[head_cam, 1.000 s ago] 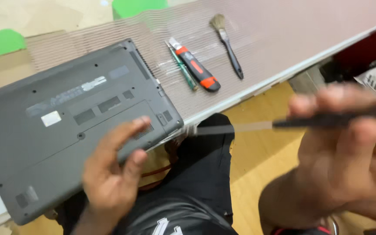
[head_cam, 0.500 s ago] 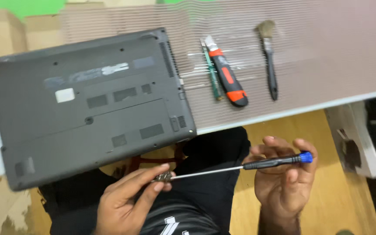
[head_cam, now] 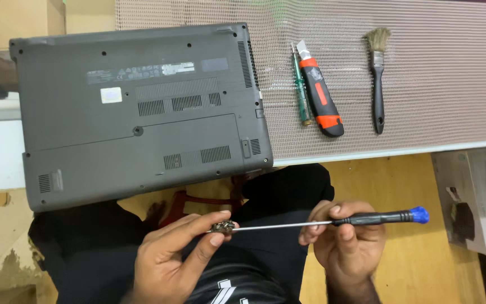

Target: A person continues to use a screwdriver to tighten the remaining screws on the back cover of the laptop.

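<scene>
The right hand (head_cam: 347,250) is holding a long thin screwdriver with a black handle and blue cap (head_cam: 367,218) level over the lap, its fingers (head_cam: 341,225) clamped around the handle. The left hand (head_cam: 172,253) is sitting at 9 o'clock from it, its fingers (head_cam: 212,233) pinching a small cluster of dark metal screws (head_cam: 222,227) that is touching the screwdriver's tip. At 12 o'clock from both hands, a dark grey plastic laptop lying bottom side up (head_cam: 136,112) is resting on the mesh-covered surface (head_cam: 451,84), its near edge overhanging. At 3 o'clock from the laptop, a slim green screwdriver (head_cam: 301,90), a red and black utility knife (head_cam: 320,95) and a black-handled bristle brush (head_cam: 378,79) are lying side by side.
</scene>
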